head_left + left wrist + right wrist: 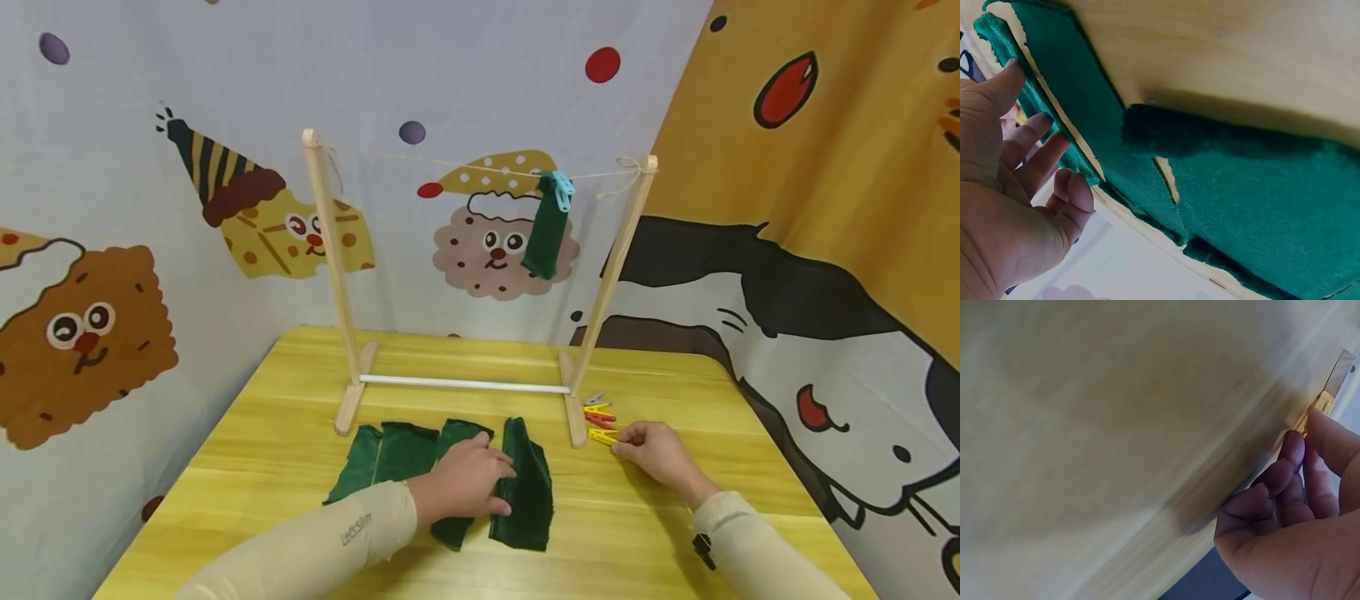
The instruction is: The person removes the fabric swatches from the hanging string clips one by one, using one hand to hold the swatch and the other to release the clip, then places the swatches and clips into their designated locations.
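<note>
Several green cloth pieces lie on the table in a row. My left hand (468, 479) reaches over the third one, its fingertips right at the folded left edge of the rightmost green cloth (531, 492). Thumb and fingers are spread along that fold in the left wrist view, not closed round it. At the right, my right hand (656, 450) pinches the end of a yellow clothespin (602, 436) between thumb and index finger; the clothespin (1322, 405) also shows in the right wrist view. Red, yellow and grey clothespins (598, 411) lie just beyond it.
A wooden frame (615, 258) stands behind the cloths, with a string (450, 164) tied between its posts and a white rod (465, 383) low down. From the string hangs a green cloth strip (549, 237) under light blue clothespins (561, 192). A patterned curtain (465, 83) closes the back.
</note>
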Demonstrator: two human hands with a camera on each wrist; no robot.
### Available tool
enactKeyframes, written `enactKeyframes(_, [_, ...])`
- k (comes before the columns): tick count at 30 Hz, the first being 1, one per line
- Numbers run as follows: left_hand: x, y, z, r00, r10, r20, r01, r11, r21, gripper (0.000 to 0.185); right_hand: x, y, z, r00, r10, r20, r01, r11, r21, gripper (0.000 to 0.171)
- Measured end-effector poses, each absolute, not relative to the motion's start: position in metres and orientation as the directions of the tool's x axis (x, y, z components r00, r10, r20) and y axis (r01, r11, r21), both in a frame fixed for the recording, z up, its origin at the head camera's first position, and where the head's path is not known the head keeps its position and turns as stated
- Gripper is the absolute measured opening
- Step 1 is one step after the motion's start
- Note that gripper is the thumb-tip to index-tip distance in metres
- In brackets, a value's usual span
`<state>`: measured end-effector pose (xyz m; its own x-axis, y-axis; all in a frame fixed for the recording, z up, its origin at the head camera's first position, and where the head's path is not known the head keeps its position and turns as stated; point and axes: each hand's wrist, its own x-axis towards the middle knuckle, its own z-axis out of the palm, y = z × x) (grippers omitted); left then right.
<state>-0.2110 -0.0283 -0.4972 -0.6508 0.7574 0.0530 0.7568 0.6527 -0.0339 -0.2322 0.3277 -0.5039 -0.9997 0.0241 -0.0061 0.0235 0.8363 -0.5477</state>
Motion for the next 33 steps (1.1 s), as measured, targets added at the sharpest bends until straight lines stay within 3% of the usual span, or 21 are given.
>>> enactKeyframes(10, [-0.214, -0.030, -0.498, -0.629, 0.774, 0.073, 0.772, 0.633, -0.051, 0.053, -0.235, 0.327, -0.505, -0.999, 0.032, 0.006, 0.024, 0.836, -0.549, 0.018])
enactKeyframes(16, [-0.224, -0.052, -0.482, -0.676, 0.728, 0.109, 0.736, 0.666, 0.118, 0.051, -0.236, 0.336, -0.501, -1.000, 0.022, -0.009, 0.024, 0.809, -0.587, 0.025])
enactKeyframes(24, [-0.259, -0.166, -0.467, -0.867, 0.391, 0.310, 0.485, 0.808, 0.335, 0.059, -0.236, 0.381, -0.491, -0.995, 0.079, 0.059, 0.033, 0.830, -0.556, 0.052])
enactKeyframes(29, [-0.262, -0.240, -0.472, -0.908, 0.233, 0.348, 0.363, 0.853, 0.376, 0.063, -0.229, 0.411, -0.485, -0.989, 0.117, 0.085, 0.050, 0.831, -0.554, 0.064])
enactKeyframes(33, [-0.262, -0.272, -0.474, -0.911, 0.173, 0.375, 0.319, 0.871, 0.374, 0.065, -0.224, 0.424, -0.484, -0.986, 0.152, 0.065, 0.089, 0.822, -0.563, 0.069])
